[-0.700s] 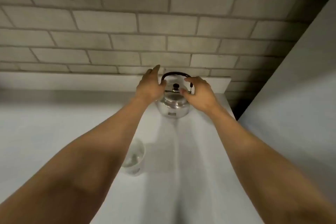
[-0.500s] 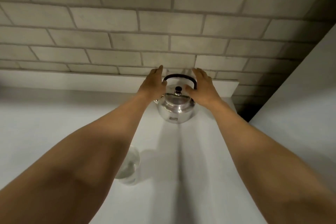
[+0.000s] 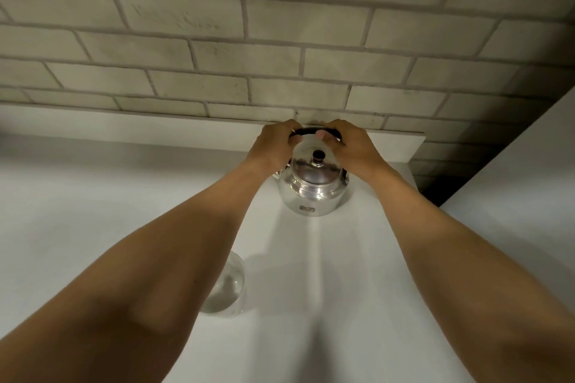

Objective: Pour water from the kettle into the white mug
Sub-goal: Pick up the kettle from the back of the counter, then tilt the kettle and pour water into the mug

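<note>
A shiny steel kettle (image 3: 312,193) with a black arched handle and a black lid knob stands on the white counter (image 3: 357,274) close to the back wall. My left hand (image 3: 273,146) and my right hand (image 3: 351,148) both curl around the handle from either side, thumbs meeting at its top. The white mug (image 3: 228,286) stands on the counter nearer to me, left of the kettle. My left forearm covers most of the mug.
A grey brick wall (image 3: 280,40) rises behind the counter above a low white ledge (image 3: 398,146). A white vertical panel (image 3: 513,180) closes off the right side, with a dark gap in the corner beside it.
Both hands have risen from the sides of the kettle to its handle and closed around it. The view has tilted, so the mug sits lower in the frame.
</note>
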A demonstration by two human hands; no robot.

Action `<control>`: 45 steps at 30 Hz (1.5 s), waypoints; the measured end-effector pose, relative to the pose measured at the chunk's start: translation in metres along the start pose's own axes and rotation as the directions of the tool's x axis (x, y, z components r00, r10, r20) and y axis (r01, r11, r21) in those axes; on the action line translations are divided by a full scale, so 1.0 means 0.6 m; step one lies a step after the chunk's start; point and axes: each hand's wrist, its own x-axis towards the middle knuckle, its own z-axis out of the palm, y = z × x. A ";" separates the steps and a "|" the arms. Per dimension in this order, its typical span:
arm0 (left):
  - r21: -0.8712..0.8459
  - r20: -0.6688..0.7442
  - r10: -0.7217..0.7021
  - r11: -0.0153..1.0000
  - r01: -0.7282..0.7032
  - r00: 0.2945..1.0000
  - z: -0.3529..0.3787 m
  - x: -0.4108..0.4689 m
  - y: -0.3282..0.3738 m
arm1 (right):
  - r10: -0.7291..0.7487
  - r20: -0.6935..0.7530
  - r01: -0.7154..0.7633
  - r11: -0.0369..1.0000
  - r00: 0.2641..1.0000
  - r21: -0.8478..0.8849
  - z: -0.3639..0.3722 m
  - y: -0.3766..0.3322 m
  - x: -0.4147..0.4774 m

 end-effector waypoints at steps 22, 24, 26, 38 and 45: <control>-0.011 -0.151 0.534 0.841 -0.541 0.832 -0.060 -0.396 0.033 | -0.056 -0.403 0.078 0.996 0.913 0.038 -0.034 -0.199 -0.332; 0.034 -0.089 0.574 0.818 -0.574 0.814 -0.048 -0.431 0.024 | -0.057 -0.412 0.070 0.997 0.909 0.016 -0.030 -0.216 -0.363; 0.095 -0.048 0.617 0.786 -0.611 0.786 -0.041 -0.458 0.018 | -0.052 -0.422 0.064 0.998 0.905 0.014 -0.027 -0.233 -0.391; 0.025 0.022 0.564 0.825 -0.564 0.826 -0.018 -0.521 0.040 | -0.053 -0.353 0.036 0.998 0.934 -0.055 -0.051 -0.259 -0.464; -0.062 -0.051 0.430 0.900 -0.432 0.901 0.008 -0.525 0.052 | -0.146 -0.264 0.118 0.986 0.954 -0.117 -0.062 -0.263 -0.434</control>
